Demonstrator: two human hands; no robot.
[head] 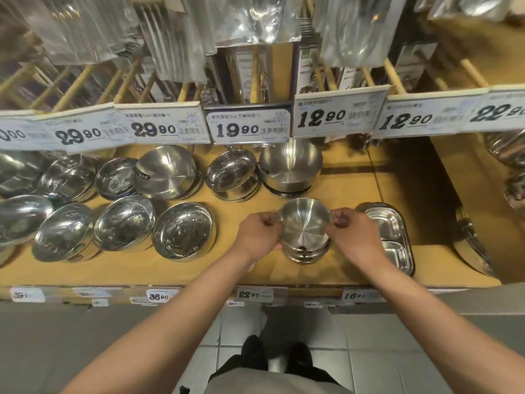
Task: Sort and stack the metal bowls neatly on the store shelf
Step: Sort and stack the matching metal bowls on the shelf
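Bowl stack point(306, 237) orientation: mouths up, round, no long axis; stack axis vertical, top bowl tipped slightly toward the viewer.
Bowl stack finish: brushed steel, radial sheen inside, small flat base.
Bowl stack location: front of the wooden shelf point(250, 200), just left of a divided steel tray point(393, 237), in front of a larger bowl pile point(289, 169).
Left hand point(257, 237): fingers curled, pinching the top bowl's left rim.
Right hand point(355, 237): fingers curled, pinching the right rim.
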